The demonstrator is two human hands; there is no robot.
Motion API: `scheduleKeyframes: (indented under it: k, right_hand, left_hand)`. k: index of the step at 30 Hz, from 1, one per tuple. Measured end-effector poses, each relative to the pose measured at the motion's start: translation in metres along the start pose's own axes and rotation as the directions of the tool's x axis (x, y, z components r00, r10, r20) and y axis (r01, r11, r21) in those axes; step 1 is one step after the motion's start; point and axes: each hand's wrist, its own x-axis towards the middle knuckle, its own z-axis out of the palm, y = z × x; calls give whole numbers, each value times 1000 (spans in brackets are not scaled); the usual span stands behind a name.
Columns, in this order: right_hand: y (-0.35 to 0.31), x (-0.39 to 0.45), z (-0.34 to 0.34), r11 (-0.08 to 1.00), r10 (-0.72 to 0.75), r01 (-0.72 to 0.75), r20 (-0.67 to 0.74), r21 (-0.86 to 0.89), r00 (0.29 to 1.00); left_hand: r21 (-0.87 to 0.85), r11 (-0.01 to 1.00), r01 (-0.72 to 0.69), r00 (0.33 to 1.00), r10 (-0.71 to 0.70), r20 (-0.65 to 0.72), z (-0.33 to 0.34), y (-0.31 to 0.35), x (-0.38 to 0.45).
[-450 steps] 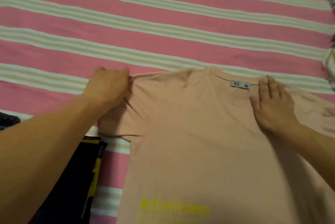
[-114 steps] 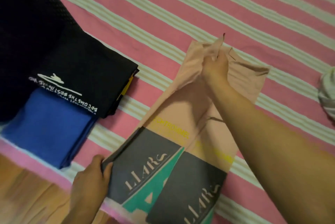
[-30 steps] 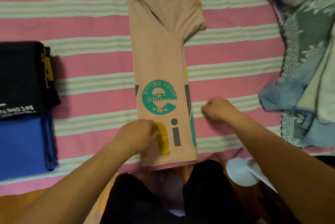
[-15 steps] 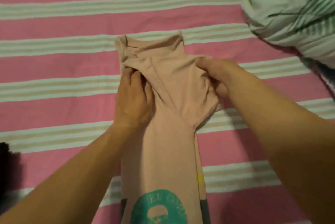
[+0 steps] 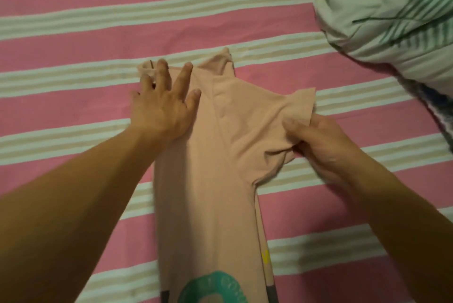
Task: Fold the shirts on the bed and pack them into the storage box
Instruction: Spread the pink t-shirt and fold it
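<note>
Shirt (image 5: 208, 180) sleeve in right hand (image 5: 321, 145) grip

There is one view only, from the camera on my head. It looks forward and steeply down onto the bed (image 5: 73, 40) just in front of me, close enough that my forearms fill the lower corners. My left hand (image 5: 163, 104) and right hand (image 5: 316, 140) sit mid-frame on the shirt (image 5: 215, 167). A pillow (image 5: 392, 8) cuts into the upper right corner.
</note>
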Motion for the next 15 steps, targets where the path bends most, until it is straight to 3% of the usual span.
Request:
scheduleKeyframes:
  k: [2,5,7,9,12,15]
  right_hand:
    - [6,-10,10,968,-30,39,42,-246,999]
    - [-3,-9,27,752,-245,124,-100,-648,964]
    - [-11,-4,28,591,-336,59,-178,-805,925]
    - [-13,-1,23,459,-325,-41,-211,-887,922]
    - [2,5,19,459,-290,-64,-218,-886,932]
    - [13,8,13,579,-312,-6,-228,-815,922]
  left_hand:
    - [26,999,22,1000,-21,-18,2,4,-3]
    - [24,999,25,999,-25,-21,-2,7,-3]
    - [22,999,30,1000,-29,-10,-5,8,-4]
    - [47,998,36,999,-36,-4,-3,10,-6]
    - [79,995,55,998,-54,-12,-9,14,-9]
    - [-76,997,-10,983,-4,-184,-15,31,-43]
